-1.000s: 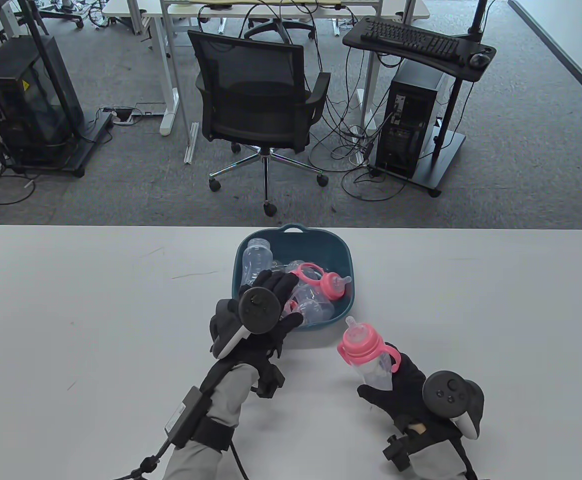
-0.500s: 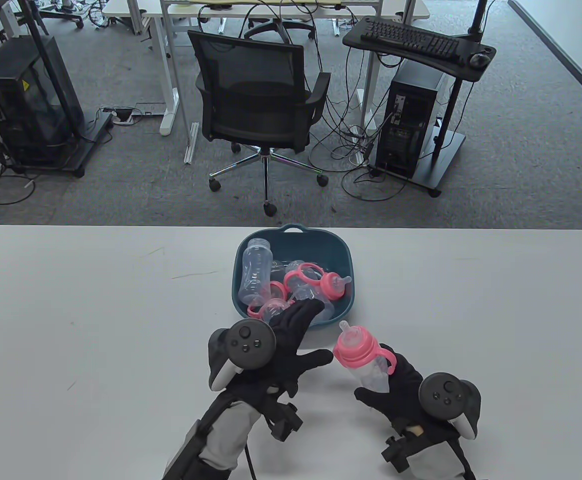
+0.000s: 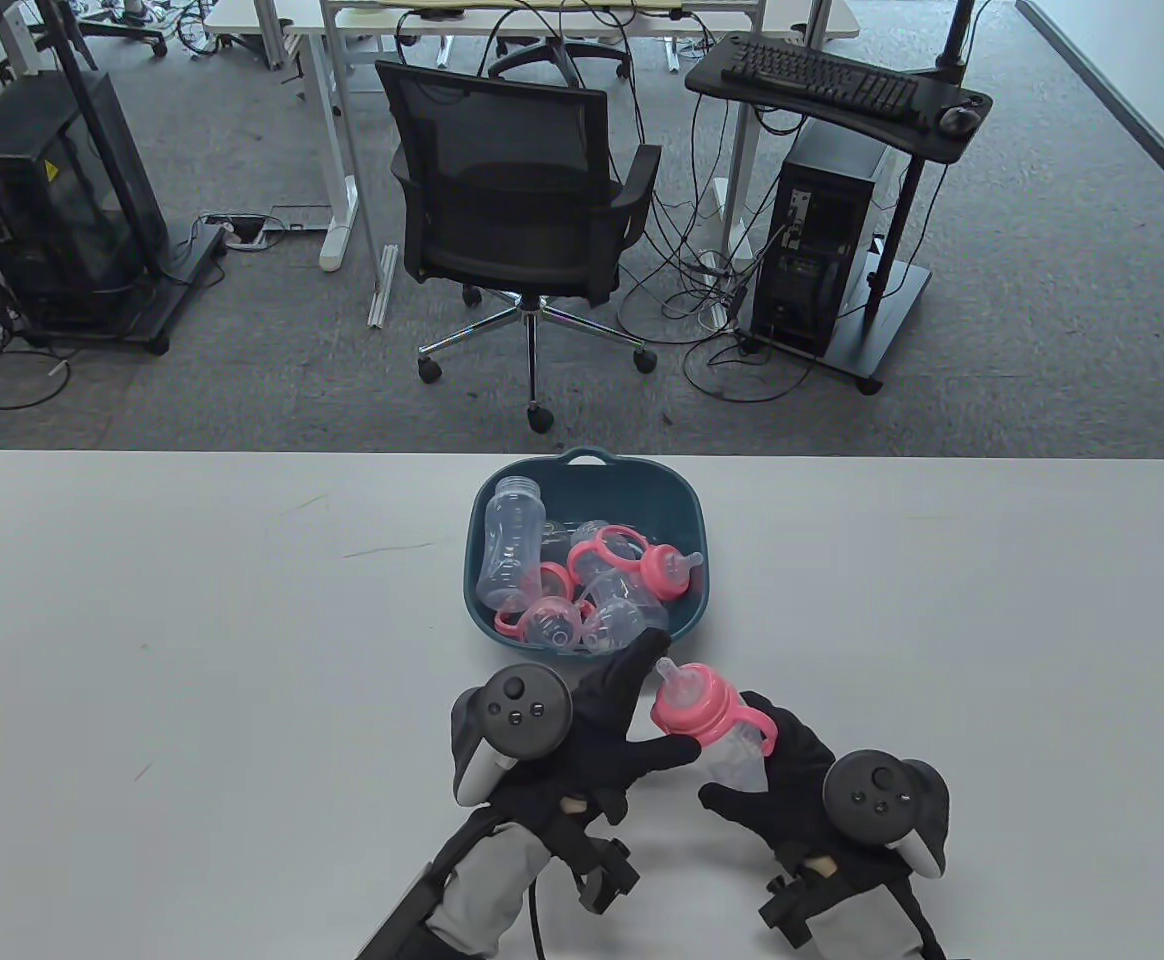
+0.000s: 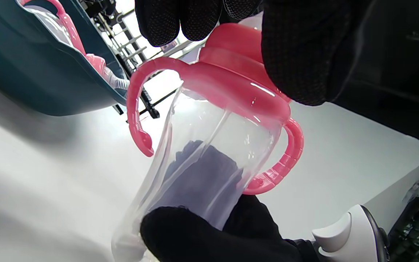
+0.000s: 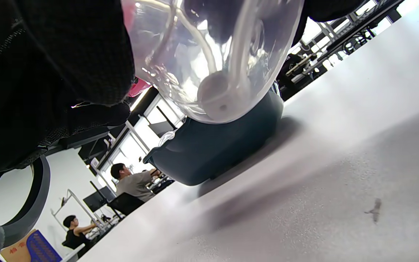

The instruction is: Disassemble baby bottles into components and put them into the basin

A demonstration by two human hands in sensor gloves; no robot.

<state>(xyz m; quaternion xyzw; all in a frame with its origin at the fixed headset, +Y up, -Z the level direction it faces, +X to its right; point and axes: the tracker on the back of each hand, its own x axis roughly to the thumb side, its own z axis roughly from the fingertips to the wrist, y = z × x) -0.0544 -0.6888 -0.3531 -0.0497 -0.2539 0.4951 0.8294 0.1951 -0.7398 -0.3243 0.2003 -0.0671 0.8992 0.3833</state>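
Observation:
A baby bottle (image 3: 732, 762) with a clear body and a pink handled cap (image 3: 694, 706) is held tilted above the table, nipple toward the basin. My right hand (image 3: 777, 765) grips the clear body from below; in the right wrist view the bottle's base (image 5: 216, 83) fills the top. My left hand (image 3: 642, 715) wraps the pink cap (image 4: 238, 83), with the thumb (image 4: 296, 54) on the collar and fingertips (image 4: 180, 18) over the top. The teal basin (image 3: 690, 515) behind holds clear bottle bodies and pink caps.
The basin (image 4: 31, 72) stands just beyond both hands, near the table's far edge. White tabletop (image 3: 192, 620) stretches to either side. An office chair (image 3: 512, 200) and computer stands are on the floor past the table.
My left hand left the basin, swung back and to the right, and closed onto the bottle's pink cap. My right hand brought the bottle slightly left toward it.

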